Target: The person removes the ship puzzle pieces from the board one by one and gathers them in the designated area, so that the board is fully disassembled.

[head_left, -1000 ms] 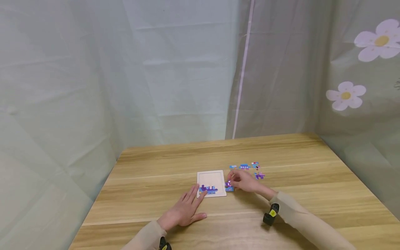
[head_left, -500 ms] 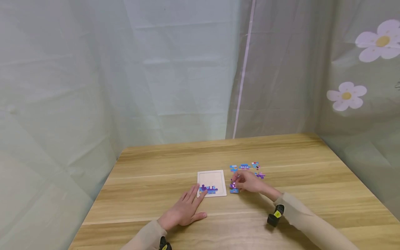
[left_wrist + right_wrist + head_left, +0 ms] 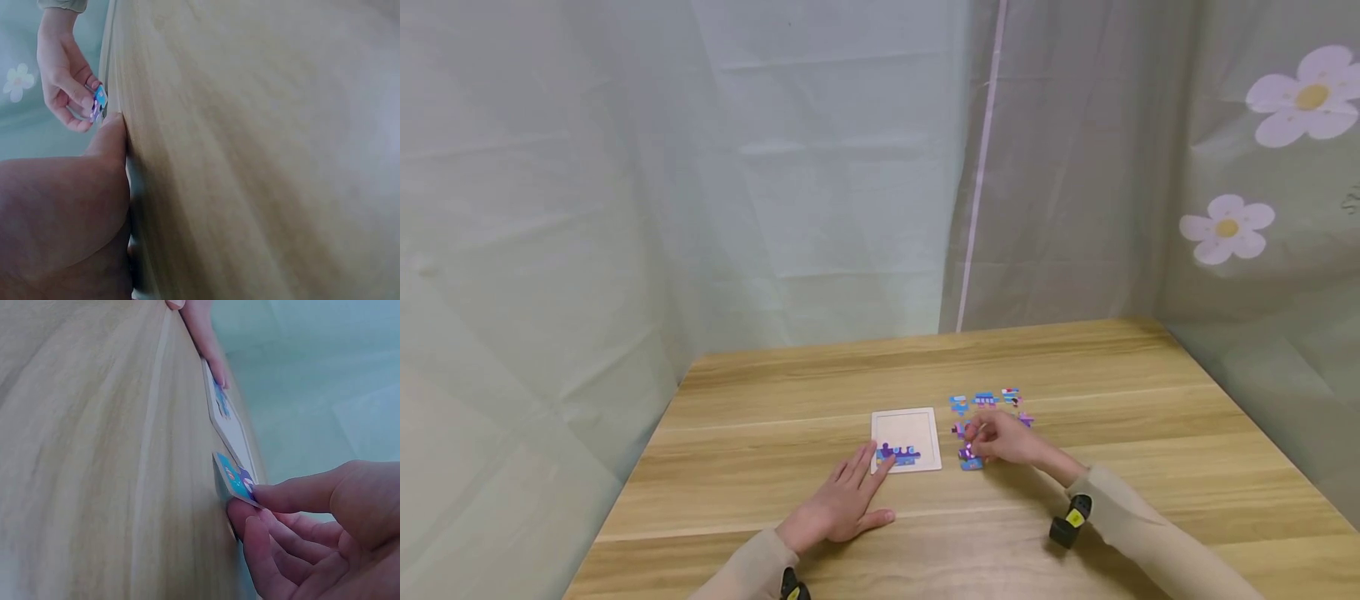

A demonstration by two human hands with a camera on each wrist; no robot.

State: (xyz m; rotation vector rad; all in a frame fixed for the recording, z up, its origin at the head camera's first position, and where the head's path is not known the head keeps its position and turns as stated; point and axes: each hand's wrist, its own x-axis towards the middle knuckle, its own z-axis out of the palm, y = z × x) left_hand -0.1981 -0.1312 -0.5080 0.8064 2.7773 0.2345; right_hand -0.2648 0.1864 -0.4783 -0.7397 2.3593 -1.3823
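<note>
My right hand (image 3: 1003,437) pinches a blue and purple jigsaw piece (image 3: 970,463) between thumb and fingers, to the right of the puzzle tray. In the right wrist view this jigsaw piece (image 3: 231,477) is tilted, its printed face showing, close over the table. My left hand (image 3: 842,500) lies with fingers extended on the table, fingertips at the lower left of the white puzzle tray (image 3: 906,423). Along the tray's bottom, joined purple and blue pieces (image 3: 907,455) lie partly under those fingertips.
Several loose jigsaw pieces (image 3: 985,399) lie beyond my right hand, in a loose row. Another purple piece (image 3: 958,429) sits just left of its fingers, and one more (image 3: 1026,419) is partly behind the hand. Pale curtains surround the wooden table (image 3: 775,400).
My right hand has moved the pinched jigsaw piece from the tray's right edge rightward and slightly nearer to me. A purple piece by its fingers has come into view. My left hand stays put.
</note>
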